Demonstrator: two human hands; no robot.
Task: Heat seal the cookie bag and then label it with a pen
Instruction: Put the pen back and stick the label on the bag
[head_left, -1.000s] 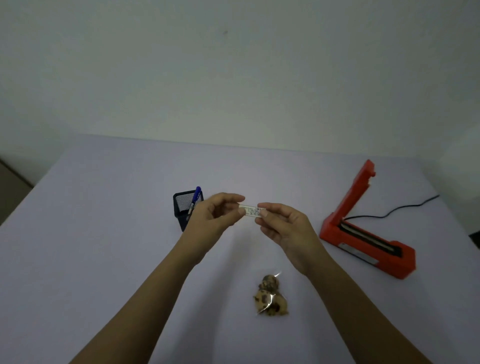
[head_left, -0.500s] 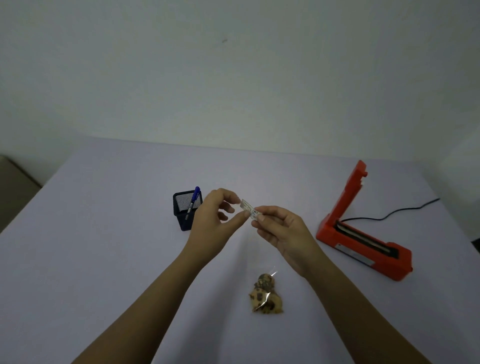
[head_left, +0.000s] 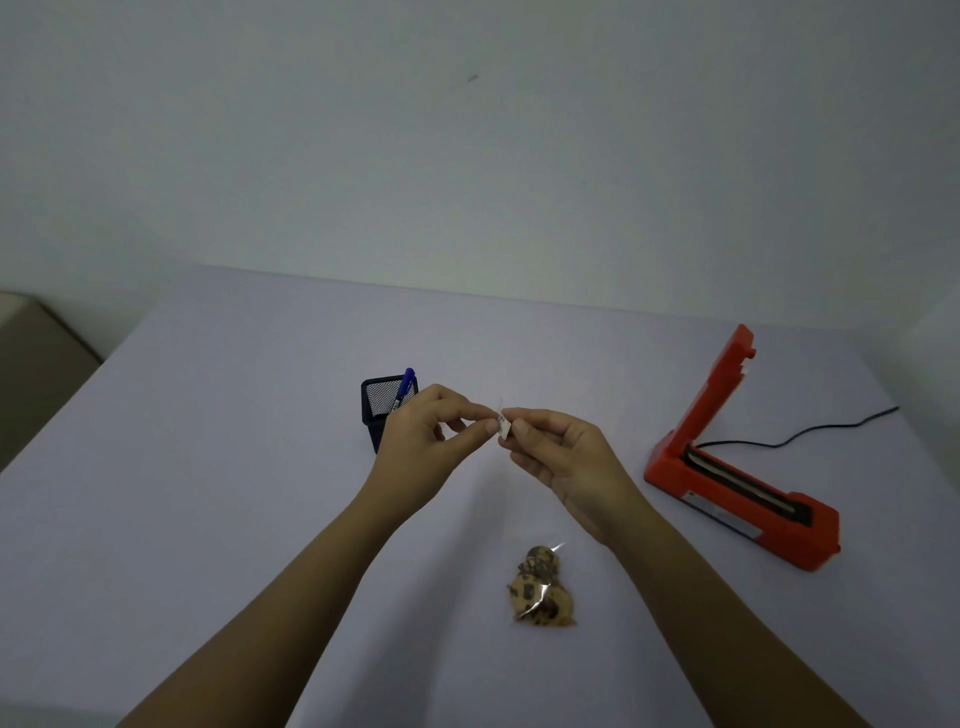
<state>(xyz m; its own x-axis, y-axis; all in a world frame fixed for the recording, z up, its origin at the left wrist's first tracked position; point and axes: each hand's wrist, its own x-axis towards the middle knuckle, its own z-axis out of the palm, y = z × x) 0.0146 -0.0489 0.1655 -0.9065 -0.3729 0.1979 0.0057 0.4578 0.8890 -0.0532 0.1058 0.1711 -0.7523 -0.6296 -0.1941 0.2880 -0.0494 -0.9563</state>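
Over the middle of the worktop (head_left: 208, 467), one small white label (head_left: 503, 418) pinched from both sides, fingers (head_left: 488, 427) of left hand (head_left: 431, 436) and right hand (head_left: 566, 457) clamped together on it. Toward the near edge from there, one cookie bag (head_left: 540, 587) lying flat, long axis running near to far, somewhat nearer the right hand. Counted besides: one pen (head_left: 404, 387) upright in one mesh holder (head_left: 379, 410) just behind the left hand; one orange heat sealer (head_left: 737, 467), lid raised, by the right edge.
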